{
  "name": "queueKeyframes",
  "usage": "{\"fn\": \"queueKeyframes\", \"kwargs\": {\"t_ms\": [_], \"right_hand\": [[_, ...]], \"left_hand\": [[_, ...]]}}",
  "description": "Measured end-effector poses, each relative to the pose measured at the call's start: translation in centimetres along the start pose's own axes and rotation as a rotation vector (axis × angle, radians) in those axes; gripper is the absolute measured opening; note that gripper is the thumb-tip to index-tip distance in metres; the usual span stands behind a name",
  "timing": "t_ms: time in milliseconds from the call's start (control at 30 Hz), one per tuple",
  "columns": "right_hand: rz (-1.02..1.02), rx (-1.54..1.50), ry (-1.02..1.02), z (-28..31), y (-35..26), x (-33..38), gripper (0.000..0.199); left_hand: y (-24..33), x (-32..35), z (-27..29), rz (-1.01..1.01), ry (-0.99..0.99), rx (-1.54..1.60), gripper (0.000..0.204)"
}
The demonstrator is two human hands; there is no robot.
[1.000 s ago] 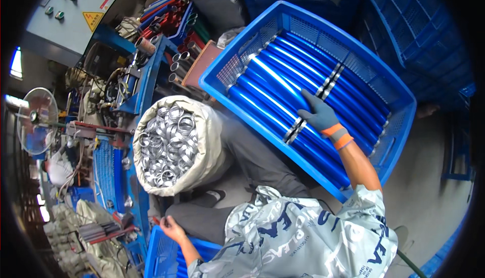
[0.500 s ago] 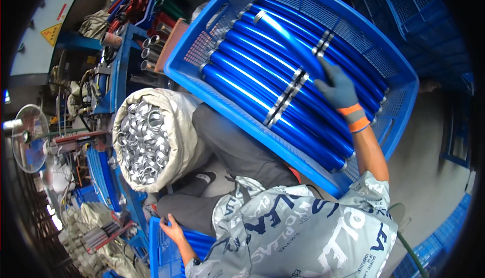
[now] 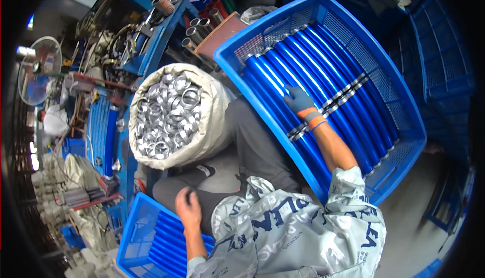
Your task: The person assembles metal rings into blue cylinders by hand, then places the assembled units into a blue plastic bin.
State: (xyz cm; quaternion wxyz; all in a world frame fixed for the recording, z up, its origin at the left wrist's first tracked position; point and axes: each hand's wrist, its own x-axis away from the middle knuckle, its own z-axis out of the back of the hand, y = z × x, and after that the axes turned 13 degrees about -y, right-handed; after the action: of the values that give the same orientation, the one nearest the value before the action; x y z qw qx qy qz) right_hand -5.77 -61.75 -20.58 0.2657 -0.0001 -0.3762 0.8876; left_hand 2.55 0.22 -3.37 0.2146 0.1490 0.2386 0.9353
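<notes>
My right hand (image 3: 300, 103), in a grey-blue glove with an orange cuff, is over the left part of a large blue crate (image 3: 404, 172). Its fingers close around a shiny blue metal tube (image 3: 270, 75) lying among the others; the palm hides part of the tube. Rows of similar tubes (image 3: 323, 58) with silver ends fill the crate side by side. My bare left hand (image 3: 188, 208) is raised by my knee with nothing in it, fingers slightly bent and apart. Below it is a smaller blue crate (image 3: 132, 227) holding more blue tubes (image 3: 166, 237).
A pale sack (image 3: 217, 121) full of silver metal rings (image 3: 169, 116) stands between my legs and the workbench. On the bench side are a blue frame (image 3: 161, 38), metal tubes (image 3: 199, 28) and a fan (image 3: 38, 71). Stacked blue crates (image 3: 439, 50) stand at the far right.
My right hand has moved left and lowered the tilted tube among the others. My left hand has risen from the smaller crate's edge. The view has shifted, showing more of that crate.
</notes>
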Motion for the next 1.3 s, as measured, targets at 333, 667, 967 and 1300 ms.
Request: {"fn": "queueKeyframes", "kwargs": {"t_ms": [333,667,967,1300], "right_hand": [[0.440,-0.757,0.032,10.8,-25.7,-1.8,0.042],[1.122,0.185,-0.160,-3.4,-45.0,0.9,0.063],[1.284,0.577,-0.103,-5.6,-44.1,-0.4,0.070],[1.189,0.772,-0.164,-7.5,-47.3,-0.6,0.075]], "left_hand": [[13.4,-7.9,-9.7,-0.357,-0.443,0.097,0.048],[10.1,4.1,2.7,-0.174,-0.549,0.414,0.037],[-2.2,19.7,5.5,0.827,0.285,0.068,0.046],[-2.9,28.3,10.2,0.349,-0.109,0.531,0.047]]}}
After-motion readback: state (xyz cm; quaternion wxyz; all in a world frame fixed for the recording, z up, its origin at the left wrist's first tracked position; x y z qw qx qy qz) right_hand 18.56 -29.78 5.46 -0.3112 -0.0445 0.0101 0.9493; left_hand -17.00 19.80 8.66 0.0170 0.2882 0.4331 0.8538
